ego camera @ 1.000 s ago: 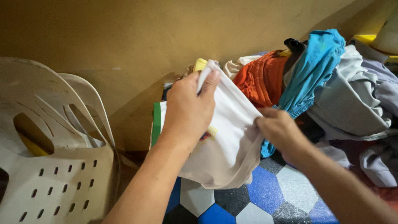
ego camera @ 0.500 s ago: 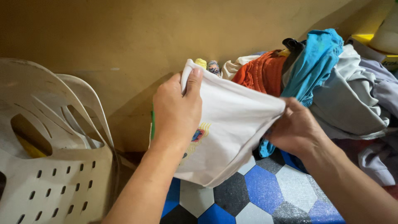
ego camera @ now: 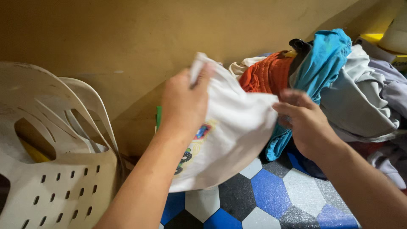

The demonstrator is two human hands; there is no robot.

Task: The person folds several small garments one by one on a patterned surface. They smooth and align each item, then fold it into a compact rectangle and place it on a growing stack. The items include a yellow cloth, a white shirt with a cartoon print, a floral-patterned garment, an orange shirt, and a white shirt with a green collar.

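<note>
My left hand (ego camera: 184,101) pinches the upper corner of a white shirt (ego camera: 231,135) with a small coloured print and a green edge. My right hand (ego camera: 303,121) grips the shirt's right edge, so the cloth hangs stretched between both hands above a mat of blue, black and grey hexagons (ego camera: 271,195). The shirt is blurred by motion. Behind it lies a heap of clothes: an orange garment (ego camera: 265,76), a turquoise one (ego camera: 320,68) and grey ones (ego camera: 364,101).
Stacked cream plastic chairs (ego camera: 55,169) with slotted backs stand at the left. An ochre wall (ego camera: 140,38) runs close behind everything. A yellow object (ego camera: 375,38) peeks out at the top right corner.
The shirt's top corner has risen in my left hand and the cloth has swung, showing more of the print. My right hand has shifted slightly left and up along the edge.
</note>
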